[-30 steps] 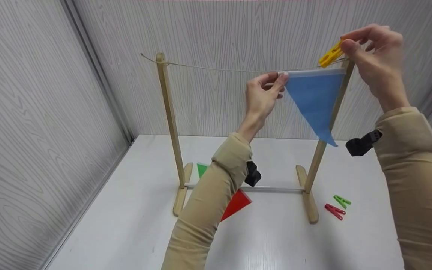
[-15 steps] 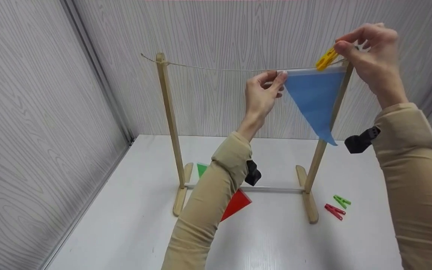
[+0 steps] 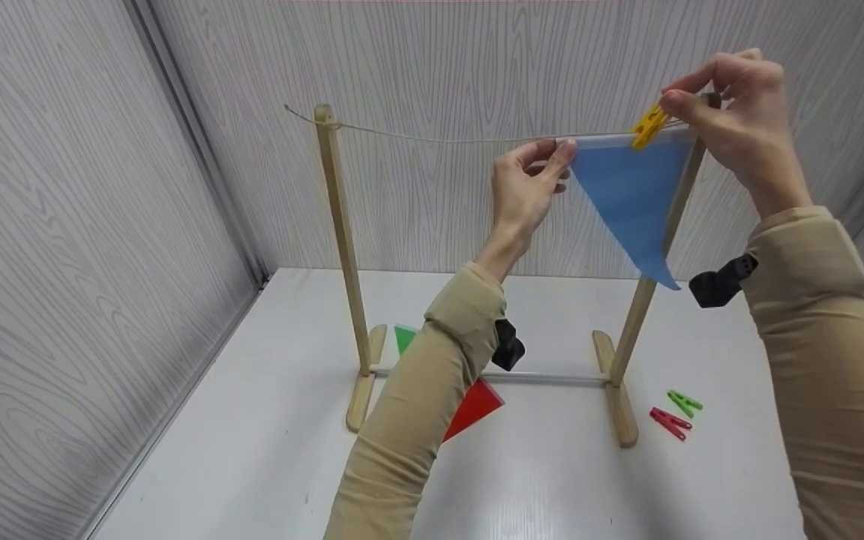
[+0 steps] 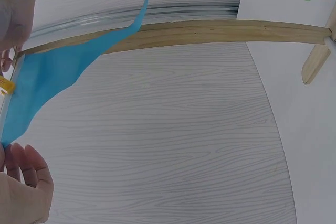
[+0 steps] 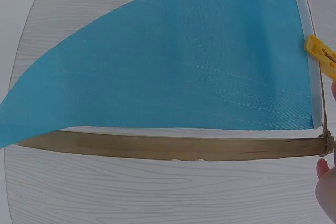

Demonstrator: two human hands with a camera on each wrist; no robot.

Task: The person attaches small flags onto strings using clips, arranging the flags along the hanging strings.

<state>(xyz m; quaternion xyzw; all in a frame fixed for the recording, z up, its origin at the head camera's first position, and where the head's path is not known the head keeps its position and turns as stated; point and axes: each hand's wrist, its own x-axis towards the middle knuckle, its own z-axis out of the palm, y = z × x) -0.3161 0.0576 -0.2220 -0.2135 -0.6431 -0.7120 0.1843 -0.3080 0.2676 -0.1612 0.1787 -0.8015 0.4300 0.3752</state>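
A blue triangular pennant (image 3: pixel 631 195) with a white top band hangs at the right end of a string (image 3: pixel 432 140) tied between two wooden posts. My left hand (image 3: pixel 526 187) pinches the band's left corner between thumb and fingers, right at the string. With thumb and forefinger, my right hand (image 3: pixel 751 124) pinches a yellow clothespin (image 3: pixel 649 126) from above. The clothespin's tip overlaps the white band and the string, right of the band's middle. In the right wrist view, the yellow clothespin (image 5: pixel 321 56) lies across the band's edge, and the string (image 5: pixel 321 98) runs along that edge to a knot.
The wooden stand's left post (image 3: pixel 342 247) and right post (image 3: pixel 642 322) rise from feet on the white table (image 3: pixel 552 465). A green pennant (image 3: pixel 404 337) and a red pennant (image 3: pixel 477 405) lie partly under my left forearm. Green (image 3: pixel 685 403) and red clothespins (image 3: pixel 670 422) lie at the right.
My right hand has moved left and slightly down, bringing the yellow clothespin from above the string onto the pennant's white band. My left hand keeps its pinch on the corner.
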